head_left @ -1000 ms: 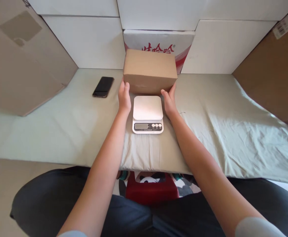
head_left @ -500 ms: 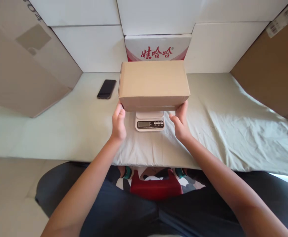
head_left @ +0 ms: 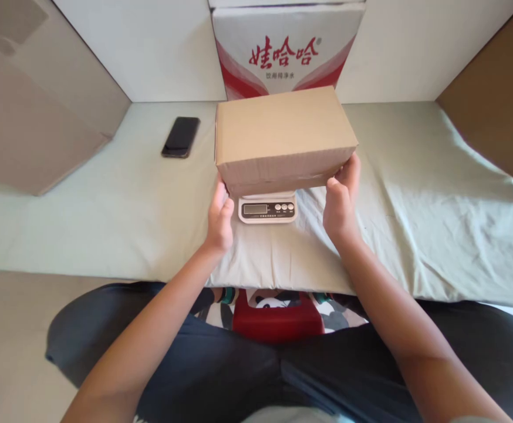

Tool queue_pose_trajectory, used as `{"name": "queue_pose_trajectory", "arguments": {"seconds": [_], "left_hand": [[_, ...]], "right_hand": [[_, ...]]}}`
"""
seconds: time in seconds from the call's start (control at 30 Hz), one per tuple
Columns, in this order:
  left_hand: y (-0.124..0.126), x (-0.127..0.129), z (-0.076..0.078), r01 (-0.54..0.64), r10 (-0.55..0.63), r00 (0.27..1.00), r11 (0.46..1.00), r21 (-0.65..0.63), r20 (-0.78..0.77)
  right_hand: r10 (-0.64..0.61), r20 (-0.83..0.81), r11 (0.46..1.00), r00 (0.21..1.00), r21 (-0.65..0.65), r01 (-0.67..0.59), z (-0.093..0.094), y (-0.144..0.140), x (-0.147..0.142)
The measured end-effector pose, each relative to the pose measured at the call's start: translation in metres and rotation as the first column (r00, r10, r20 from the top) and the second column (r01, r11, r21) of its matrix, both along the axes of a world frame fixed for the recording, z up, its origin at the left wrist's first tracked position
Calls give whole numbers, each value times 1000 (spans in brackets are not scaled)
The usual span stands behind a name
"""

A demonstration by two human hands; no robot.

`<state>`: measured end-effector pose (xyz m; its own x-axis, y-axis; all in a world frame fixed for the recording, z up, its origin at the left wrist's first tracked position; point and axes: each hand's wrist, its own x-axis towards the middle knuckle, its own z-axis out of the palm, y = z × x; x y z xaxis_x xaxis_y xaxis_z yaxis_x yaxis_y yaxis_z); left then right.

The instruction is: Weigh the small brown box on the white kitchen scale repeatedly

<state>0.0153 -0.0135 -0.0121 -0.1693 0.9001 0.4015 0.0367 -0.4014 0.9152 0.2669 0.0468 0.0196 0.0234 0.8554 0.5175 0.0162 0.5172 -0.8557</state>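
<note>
A brown cardboard box point(head_left: 283, 132) is held between my two hands, tilted with its right end higher. My left hand point(head_left: 221, 217) grips its lower left corner, the fingers partly hidden beneath it. At the lower right corner my right hand point(head_left: 342, 202) has hold of it, fingers curled round the edge. Below the box sits a white digital kitchen scale point(head_left: 267, 210), its display and several buttons showing toward me. The box covers the scale's platform, and I cannot tell whether the two touch.
A black phone point(head_left: 181, 137) lies left of the box on the pale green cloth point(head_left: 107, 229). A white and red carton point(head_left: 283, 53) stands behind. Large cardboard boxes flank the table, one at left point(head_left: 49, 106) and one at right point(head_left: 498, 100). Under the table is a red stool point(head_left: 278, 323).
The box has turned, its right end rising and shifting right, with my right hand moving along. My view has tipped downward, showing more of the red and white carton.
</note>
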Motion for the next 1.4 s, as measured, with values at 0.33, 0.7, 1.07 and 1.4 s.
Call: {"name": "queue_pose_trajectory", "arguments": {"seconds": [0.33,0.7,1.07,1.4], "left_hand": [[11,-3,1,-4,6,1000,996,89,-22],[9,-1,3,1,-1,1000,997,75,-12],[13,-6,-1,-4,4,1000,996,86,2],[12,-6,-2,-19,20,1000,998,60,-2]], "right_hand": [[13,-8,1000,1000,-10,-13,-4,-5,-5],[15,-36,999,999,-47,-17,-9,-1,-5],[6,15,999,1000,-53,-6,-6,-5,-7],[4,25,997,1000,-81,-2,-1,-7,-8]]}}
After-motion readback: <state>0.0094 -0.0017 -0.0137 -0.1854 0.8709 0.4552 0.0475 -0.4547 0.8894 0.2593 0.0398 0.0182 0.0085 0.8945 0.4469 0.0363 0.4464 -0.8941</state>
